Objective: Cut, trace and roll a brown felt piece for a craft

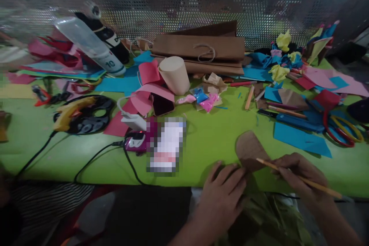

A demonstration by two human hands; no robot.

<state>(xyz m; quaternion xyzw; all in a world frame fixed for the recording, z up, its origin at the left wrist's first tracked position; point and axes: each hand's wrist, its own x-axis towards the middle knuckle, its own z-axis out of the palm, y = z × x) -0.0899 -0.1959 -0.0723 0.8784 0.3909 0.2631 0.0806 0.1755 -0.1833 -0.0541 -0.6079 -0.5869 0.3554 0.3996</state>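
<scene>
Left hand (225, 188), loosely spread, and right hand (304, 175), gripping a slim tan wooden stick (266, 163), flank the near end of a brown round-ended cardboard piece (249, 147) slanting away leftward.

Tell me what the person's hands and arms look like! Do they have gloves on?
No gloves: the left hand and right hand are bare. No sleeve covers the left forearm or right forearm where they show. I see no watch or bracelet; the picture is too dim for small markings. Olive-green cloth shows between the arms, but I can't tell whether it's worn.
</scene>
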